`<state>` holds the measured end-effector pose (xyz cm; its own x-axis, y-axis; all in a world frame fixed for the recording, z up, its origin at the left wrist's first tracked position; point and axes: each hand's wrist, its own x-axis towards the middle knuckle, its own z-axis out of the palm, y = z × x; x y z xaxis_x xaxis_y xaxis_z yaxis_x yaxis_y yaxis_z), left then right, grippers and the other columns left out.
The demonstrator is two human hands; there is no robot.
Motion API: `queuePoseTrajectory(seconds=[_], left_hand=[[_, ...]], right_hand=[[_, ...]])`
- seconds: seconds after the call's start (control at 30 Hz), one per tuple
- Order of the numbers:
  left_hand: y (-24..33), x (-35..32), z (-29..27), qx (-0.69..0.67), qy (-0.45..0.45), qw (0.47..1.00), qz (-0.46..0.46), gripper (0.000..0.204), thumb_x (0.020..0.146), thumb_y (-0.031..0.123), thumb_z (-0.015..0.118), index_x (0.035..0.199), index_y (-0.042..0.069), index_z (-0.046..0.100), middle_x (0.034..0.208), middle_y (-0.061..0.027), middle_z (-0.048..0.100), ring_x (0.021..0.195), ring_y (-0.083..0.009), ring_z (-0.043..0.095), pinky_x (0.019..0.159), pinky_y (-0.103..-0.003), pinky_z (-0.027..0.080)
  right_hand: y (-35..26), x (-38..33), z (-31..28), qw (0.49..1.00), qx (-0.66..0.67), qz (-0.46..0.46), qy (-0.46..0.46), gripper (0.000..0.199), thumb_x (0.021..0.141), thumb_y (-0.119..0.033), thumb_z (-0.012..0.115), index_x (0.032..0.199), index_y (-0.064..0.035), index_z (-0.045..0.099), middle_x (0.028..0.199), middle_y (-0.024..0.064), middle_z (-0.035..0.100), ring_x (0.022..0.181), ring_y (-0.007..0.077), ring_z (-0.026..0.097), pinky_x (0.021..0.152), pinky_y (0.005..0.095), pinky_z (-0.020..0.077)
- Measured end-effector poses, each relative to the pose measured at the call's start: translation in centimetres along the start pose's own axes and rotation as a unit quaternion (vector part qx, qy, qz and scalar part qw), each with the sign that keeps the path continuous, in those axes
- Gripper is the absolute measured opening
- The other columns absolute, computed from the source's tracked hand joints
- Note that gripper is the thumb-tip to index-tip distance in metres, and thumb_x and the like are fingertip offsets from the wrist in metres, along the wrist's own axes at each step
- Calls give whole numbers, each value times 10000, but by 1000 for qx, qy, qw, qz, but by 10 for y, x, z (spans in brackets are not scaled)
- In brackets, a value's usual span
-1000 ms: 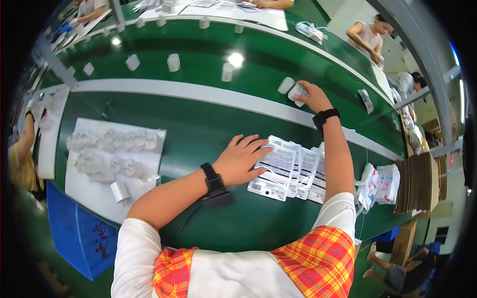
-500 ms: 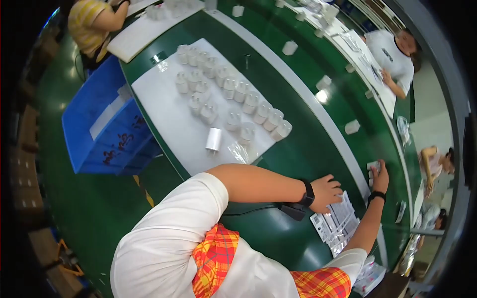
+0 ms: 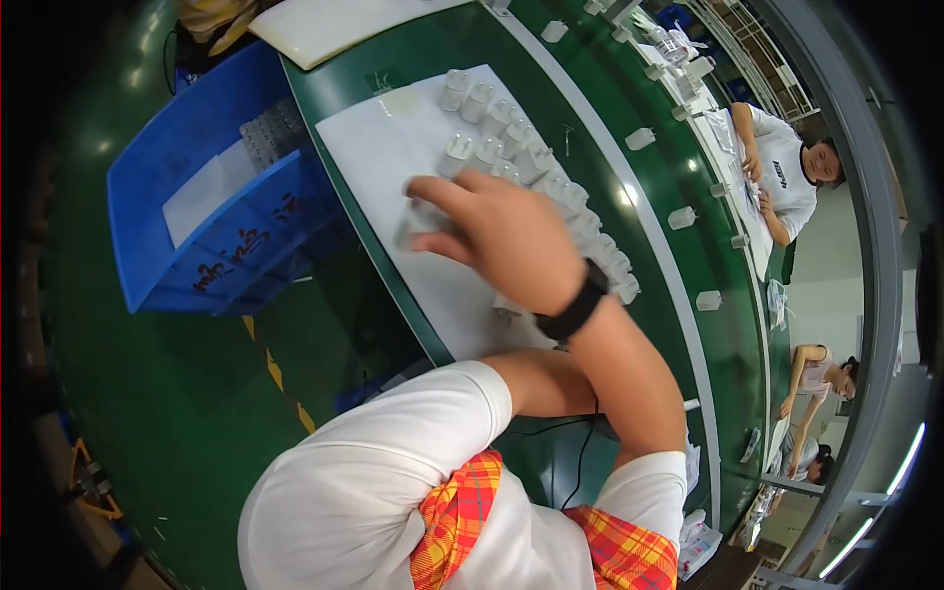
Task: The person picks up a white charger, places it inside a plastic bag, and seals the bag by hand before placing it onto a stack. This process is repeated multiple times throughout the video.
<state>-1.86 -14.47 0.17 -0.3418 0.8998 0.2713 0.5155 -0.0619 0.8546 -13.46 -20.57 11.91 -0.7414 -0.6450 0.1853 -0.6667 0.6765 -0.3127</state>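
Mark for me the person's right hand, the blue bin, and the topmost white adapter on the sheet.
Right hand (image 3: 524, 228): head view, on the back of the hand.
Blue bin (image 3: 281, 252): head view, on its outer wall.
Topmost white adapter (image 3: 453, 96): head view, on its body.

The bare right hand (image 3: 506, 231) is smeared by motion; the pale, whitish object (image 3: 421, 221) between its thumb and fingers is too blurred to identify, nor can its grip be told; the bare left forearm (image 3: 546, 383) passes beneath the right one, its hand out of sight; some white, block-shaped plastic plugs (image 3: 536, 160) lie hidden behind the right hand; the upper edge cuts off a yellow-clad person (image 3: 211, 18).
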Motion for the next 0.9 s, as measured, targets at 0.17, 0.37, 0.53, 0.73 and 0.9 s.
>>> queuePoseTrajectory(seconds=[0.17,0.37,0.53,0.73,0.9], left_hand=[[13,-58,-70,-131,0,984,-123,424,836,420,619,1111,100,665,1195,-139,644,1118,-278,569,945,-404,434],[-12,116,61,238,-150,945,167,337,802,365,633,1039,131,680,1084,-114,646,1039,-286,573,888,-412,439],[-30,128,92,201,-94,959,178,304,773,305,652,1045,172,683,1099,-64,596,1074,-303,511,931,-445,392],[-27,133,71,256,-64,952,152,277,787,202,653,1062,168,667,1121,-51,581,1098,-299,499,931,-467,395],[-34,143,58,271,5,944,189,295,846,155,569,1134,130,630,1195,-62,585,1181,-281,500,980,-485,391]], right_hand=[[2,43,40,991,-64,104,52,338,851,-332,663,1136,-171,578,859,107,600,761,313,622,606,413,499],[10,50,86,973,-117,169,102,353,817,-271,678,1124,-140,562,889,141,608,792,325,624,614,435,516],[1,29,68,956,-176,174,161,431,796,-296,702,1169,-132,559,912,120,597,854,292,605,675,389,497],[-29,-130,-38,955,-80,186,217,431,786,-301,716,1151,-111,588,922,112,604,882,296,595,766,398,486],[29,-343,-46,843,-71,507,161,193,823,-122,609,983,-16,631,934,177,635,899,366,604,786,422,492]])
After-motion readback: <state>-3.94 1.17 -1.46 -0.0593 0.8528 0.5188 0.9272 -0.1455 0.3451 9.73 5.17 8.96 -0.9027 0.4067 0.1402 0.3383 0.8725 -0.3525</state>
